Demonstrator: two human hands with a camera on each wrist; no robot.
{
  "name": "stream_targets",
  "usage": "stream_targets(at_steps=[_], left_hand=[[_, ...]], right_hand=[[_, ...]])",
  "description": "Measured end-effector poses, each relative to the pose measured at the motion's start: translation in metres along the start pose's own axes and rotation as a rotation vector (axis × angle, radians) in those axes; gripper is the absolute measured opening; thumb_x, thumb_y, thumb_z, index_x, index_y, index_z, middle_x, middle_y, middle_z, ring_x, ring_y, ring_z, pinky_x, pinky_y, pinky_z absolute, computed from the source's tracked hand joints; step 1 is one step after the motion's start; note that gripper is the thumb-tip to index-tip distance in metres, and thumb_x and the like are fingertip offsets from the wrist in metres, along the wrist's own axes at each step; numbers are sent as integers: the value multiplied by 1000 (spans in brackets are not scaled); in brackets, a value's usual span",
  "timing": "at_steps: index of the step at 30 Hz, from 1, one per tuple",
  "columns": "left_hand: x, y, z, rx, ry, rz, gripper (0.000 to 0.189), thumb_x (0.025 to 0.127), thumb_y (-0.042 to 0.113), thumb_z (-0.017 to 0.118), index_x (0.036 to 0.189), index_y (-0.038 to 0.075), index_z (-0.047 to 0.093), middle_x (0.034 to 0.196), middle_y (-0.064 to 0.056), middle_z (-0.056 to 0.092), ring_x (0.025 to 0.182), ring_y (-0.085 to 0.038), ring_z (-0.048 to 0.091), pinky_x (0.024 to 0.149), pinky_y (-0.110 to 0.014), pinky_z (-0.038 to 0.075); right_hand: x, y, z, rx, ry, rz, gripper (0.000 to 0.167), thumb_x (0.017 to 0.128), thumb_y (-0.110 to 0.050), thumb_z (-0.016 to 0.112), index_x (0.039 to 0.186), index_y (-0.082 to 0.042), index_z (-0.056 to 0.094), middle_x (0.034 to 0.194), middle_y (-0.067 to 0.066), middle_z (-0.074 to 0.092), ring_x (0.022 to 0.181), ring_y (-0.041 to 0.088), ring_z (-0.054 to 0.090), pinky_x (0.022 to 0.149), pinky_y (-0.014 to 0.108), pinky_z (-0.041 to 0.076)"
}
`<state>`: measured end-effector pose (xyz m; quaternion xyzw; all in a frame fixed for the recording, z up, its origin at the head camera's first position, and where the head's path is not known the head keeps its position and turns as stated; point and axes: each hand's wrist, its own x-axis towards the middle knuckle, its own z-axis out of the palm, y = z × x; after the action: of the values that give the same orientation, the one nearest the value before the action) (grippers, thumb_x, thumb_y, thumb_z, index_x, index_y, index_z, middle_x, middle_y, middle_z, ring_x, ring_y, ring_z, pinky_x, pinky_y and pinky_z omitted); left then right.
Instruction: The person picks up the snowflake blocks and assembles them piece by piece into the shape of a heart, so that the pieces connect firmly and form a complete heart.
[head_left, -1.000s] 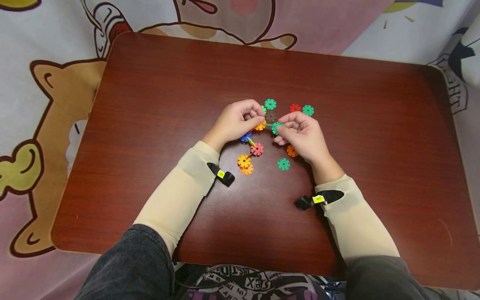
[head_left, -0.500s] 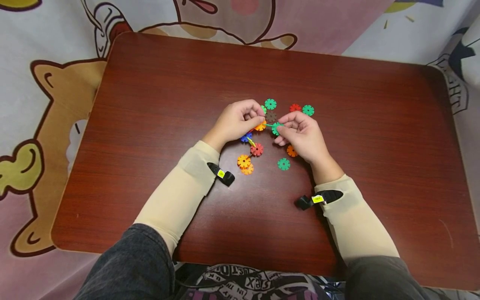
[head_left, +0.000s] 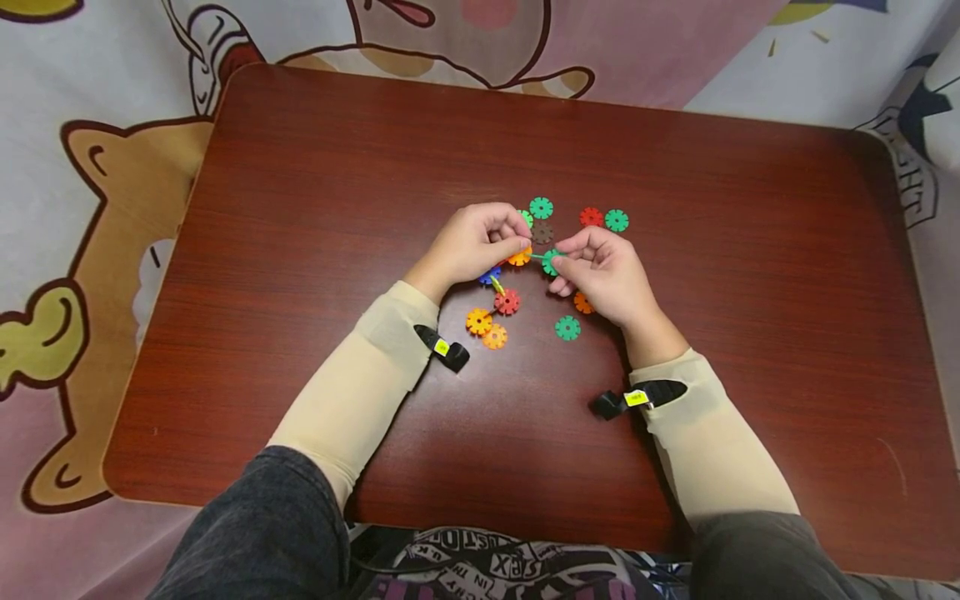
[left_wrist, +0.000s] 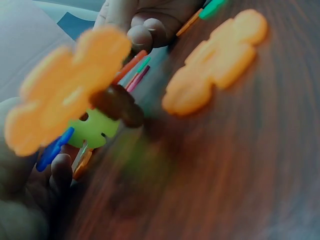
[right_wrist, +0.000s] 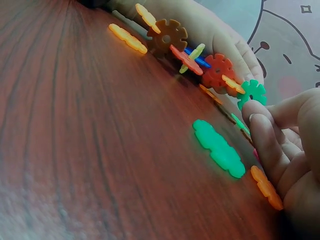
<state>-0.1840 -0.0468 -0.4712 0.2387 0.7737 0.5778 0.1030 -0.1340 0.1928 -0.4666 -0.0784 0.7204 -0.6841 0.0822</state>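
L hand (head_left: 480, 240) pinches chain (head_left: 507, 302) at or near its end disc, orange (head_left: 520, 257), thumb vs. curled fingers, narrow gap; prob. held close to the join so the rest doesn't swing. R hand (head_left: 606, 268) pinches green disc (head_left: 551, 263) betw. thumb & fingers, much of the rim left bare on the chain side, likely to keep slots in sight. Green disc meets end disc in R wrist view; can't tell if fully slotted. Clock = head view, green disc at centre: end disc at 9, chain tail (head_left: 479, 322) approx. 8. Loose discs lie flat on table (head_left: 525, 433), presumably for easy reach: brown disc (head_left: 542, 232) at 12, teal disc (head_left: 541, 207) beyond it, red disc (head_left: 591, 217) 1–2, amber disc (head_left: 583, 302) 4–5, partly hidden by R hand, pale orange disc (head_left: 495, 337) approx. 7, just beside tail.
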Motion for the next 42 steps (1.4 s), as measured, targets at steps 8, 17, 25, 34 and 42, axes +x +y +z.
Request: stream_targets(at_steps=[8, 17, 25, 34, 42], left_hand=[[0, -1, 2, -25, -18, 5, 5, 98, 10, 78, 102, 8, 75, 82, -1, 73, 68, -17, 61, 64, -29, 48], [0, 0, 2, -17, -1, -7, 21, 99, 12, 77, 116, 4, 66, 80, -3, 67, 65, -19, 52, 64, -29, 42], [-1, 1, -1, 62, 2, -25, 11, 103, 22, 70, 111, 13, 70, 90, 2, 68, 74, -14, 58, 73, -30, 46], [-1, 2, -1, 104, -70, -30, 18, 106, 34, 67, 107, 19, 75, 95, 12, 76, 94, -4, 68, 88, -30, 51], [0, 2, -1, 67, -108, 8, 12, 96, 22, 81, 103, 13, 77, 90, 7, 77, 83, -9, 69, 79, -29, 53]], right_hand=[[-1, 1, -1, 6, -66, 6, 10, 97, 11, 69, 104, 12, 63, 74, 22, 71, 58, 17, 73, 56, 28, 60], [-2, 4, 1, 17, -76, -66, 18, 96, 16, 67, 112, 19, 59, 81, 20, 71, 63, 17, 73, 60, 27, 61], [1, 4, 2, -11, -21, -113, 29, 95, 15, 68, 124, 15, 66, 96, 12, 71, 71, 20, 72, 68, 28, 61], [-1, 10, 6, -130, -27, -217, 31, 88, 17, 77, 117, 12, 71, 99, 18, 75, 78, 16, 73, 70, 24, 60], [-2, 8, 3, -138, 64, -274, 21, 86, 14, 80, 106, 10, 73, 88, 8, 74, 70, 14, 65, 61, 20, 53]])
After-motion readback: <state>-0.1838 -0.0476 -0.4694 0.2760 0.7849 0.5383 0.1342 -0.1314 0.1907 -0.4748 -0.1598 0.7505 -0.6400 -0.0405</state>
